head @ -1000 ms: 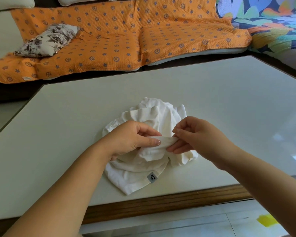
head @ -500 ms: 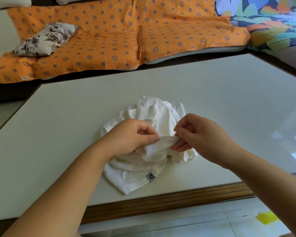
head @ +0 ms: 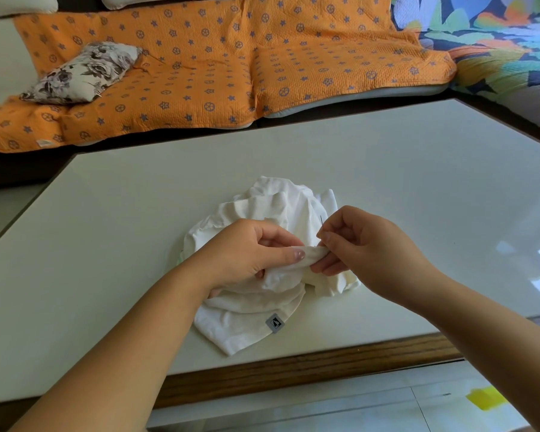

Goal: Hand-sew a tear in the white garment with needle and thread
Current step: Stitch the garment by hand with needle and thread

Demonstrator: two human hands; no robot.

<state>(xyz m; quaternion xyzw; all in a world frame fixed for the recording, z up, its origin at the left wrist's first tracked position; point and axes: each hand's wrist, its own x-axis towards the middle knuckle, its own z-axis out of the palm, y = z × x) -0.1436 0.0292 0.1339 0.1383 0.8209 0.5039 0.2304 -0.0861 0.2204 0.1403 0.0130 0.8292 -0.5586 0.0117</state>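
- White garment (head: 247, 325) lies crumpled on the tabletop (head: 106, 229), near its front edge
- Left hand (head: 247, 251) pinches a raised fold; right hand (head: 365, 247) pinches the needle (head: 321, 220) there
- Floral cushion (head: 81, 73) on the orange-covered sofa (head: 215, 73), well apart

A crumpled white garment (head: 272, 213) lies bunched on the tabletop (head: 418, 198) near its front edge, with a small grey label (head: 275, 323) on the near hem and one fold raised in the left hand (head: 243, 254), while a thin dark needle (head: 321, 220) stands almost upright at that fold, pinched by the right hand (head: 365, 247).
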